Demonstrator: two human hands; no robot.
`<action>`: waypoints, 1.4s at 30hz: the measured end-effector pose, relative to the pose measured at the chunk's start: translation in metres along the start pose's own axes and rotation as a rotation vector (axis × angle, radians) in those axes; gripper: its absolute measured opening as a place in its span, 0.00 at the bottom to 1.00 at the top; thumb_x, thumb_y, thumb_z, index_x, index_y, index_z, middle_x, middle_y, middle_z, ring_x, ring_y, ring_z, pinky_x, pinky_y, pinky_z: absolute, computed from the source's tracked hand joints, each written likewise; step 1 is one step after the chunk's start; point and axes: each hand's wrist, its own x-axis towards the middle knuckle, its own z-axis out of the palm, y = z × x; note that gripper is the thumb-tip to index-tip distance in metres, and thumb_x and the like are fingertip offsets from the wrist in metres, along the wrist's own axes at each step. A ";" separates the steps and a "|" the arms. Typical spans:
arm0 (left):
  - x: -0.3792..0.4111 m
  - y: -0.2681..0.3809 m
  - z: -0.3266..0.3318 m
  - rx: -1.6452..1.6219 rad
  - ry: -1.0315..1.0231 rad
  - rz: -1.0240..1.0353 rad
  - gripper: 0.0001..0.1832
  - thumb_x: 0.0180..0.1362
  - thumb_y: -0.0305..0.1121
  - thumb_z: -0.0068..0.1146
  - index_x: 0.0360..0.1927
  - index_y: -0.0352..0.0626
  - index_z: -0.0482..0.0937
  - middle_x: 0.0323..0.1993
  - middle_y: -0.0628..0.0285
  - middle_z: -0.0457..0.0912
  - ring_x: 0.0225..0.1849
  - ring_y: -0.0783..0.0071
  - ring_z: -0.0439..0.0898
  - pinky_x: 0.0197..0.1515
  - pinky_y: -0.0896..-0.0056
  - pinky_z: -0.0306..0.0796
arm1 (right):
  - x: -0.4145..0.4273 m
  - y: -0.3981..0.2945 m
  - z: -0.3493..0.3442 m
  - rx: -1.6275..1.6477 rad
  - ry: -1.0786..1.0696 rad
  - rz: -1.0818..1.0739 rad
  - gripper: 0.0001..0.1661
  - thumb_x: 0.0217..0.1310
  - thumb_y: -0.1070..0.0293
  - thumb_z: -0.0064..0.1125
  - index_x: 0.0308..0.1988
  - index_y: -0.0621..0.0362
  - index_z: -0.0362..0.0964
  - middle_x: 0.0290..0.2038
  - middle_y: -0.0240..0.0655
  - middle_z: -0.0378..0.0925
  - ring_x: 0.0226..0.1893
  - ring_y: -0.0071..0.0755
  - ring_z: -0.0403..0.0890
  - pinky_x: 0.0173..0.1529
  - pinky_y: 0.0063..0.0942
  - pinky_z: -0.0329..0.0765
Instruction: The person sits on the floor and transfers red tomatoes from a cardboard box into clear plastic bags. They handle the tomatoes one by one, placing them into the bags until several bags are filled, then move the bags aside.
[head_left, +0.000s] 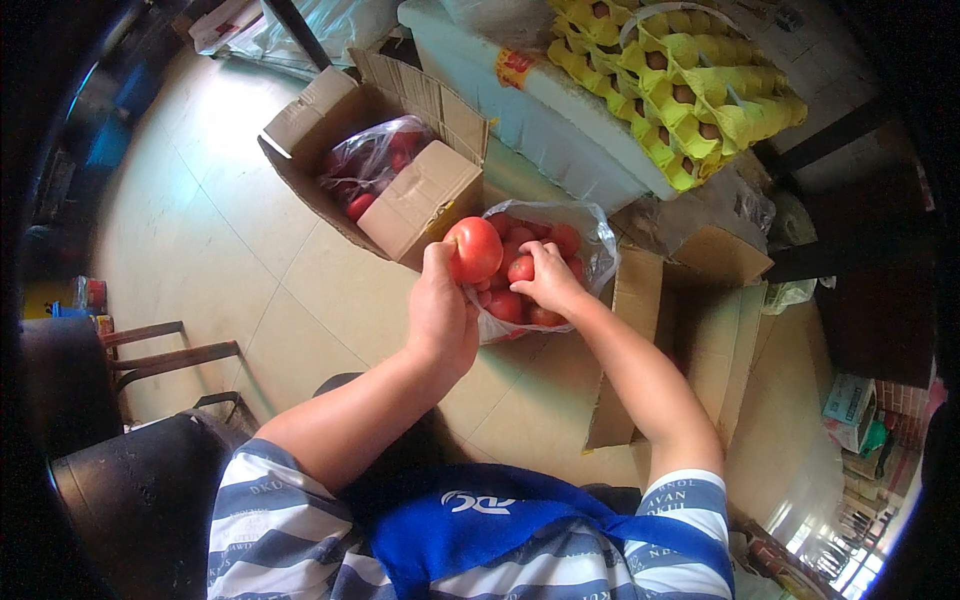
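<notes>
My left hand (439, 319) grips a large red tomato (478, 249) between thumb and fingers, raised beside the near-left rim of a clear plastic bag (607, 251). Several more tomatoes (504, 306) fill that bag, which stands on the tiled floor. Reaching in from the right, my right hand (556, 283) has its thumb and fingers around a smaller tomato (520, 268) at the top of the pile. The fingertips of the left hand are partly hidden behind its tomato.
An open cardboard box (420, 201) beyond my left hand contains red produce in clear plastic. Another open carton (637, 307) stands at right. Behind are a white foam box (540, 139) and yellow egg trays (739, 101) with eggs. Dark seats (135, 495) stand at lower left.
</notes>
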 end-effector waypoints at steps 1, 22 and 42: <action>0.002 -0.001 -0.003 0.010 -0.015 0.003 0.16 0.55 0.45 0.45 0.35 0.41 0.71 0.26 0.63 0.72 0.26 0.75 0.68 0.30 0.74 0.61 | 0.003 -0.003 -0.006 -0.053 0.026 -0.068 0.40 0.39 0.63 0.70 0.53 0.59 0.61 0.50 0.51 0.64 0.47 0.50 0.71 0.55 0.35 0.69; 0.016 -0.014 -0.015 0.181 -0.103 0.025 0.17 0.62 0.47 0.42 0.41 0.44 0.72 0.34 0.67 0.73 0.28 0.81 0.67 0.32 0.77 0.64 | 0.109 -0.131 -0.049 0.734 0.018 -0.295 0.37 0.56 0.59 0.59 0.60 0.61 0.54 0.47 0.45 0.73 0.45 0.30 0.75 0.47 0.23 0.74; 0.010 -0.007 -0.011 0.230 -0.224 -0.042 0.13 0.57 0.32 0.49 0.45 0.37 0.71 0.35 0.64 0.76 0.31 0.80 0.70 0.34 0.80 0.64 | -0.210 0.183 -0.053 -0.758 -0.822 0.383 0.37 0.57 0.48 0.45 0.63 0.50 0.52 0.66 0.42 0.49 0.64 0.48 0.55 0.61 0.44 0.61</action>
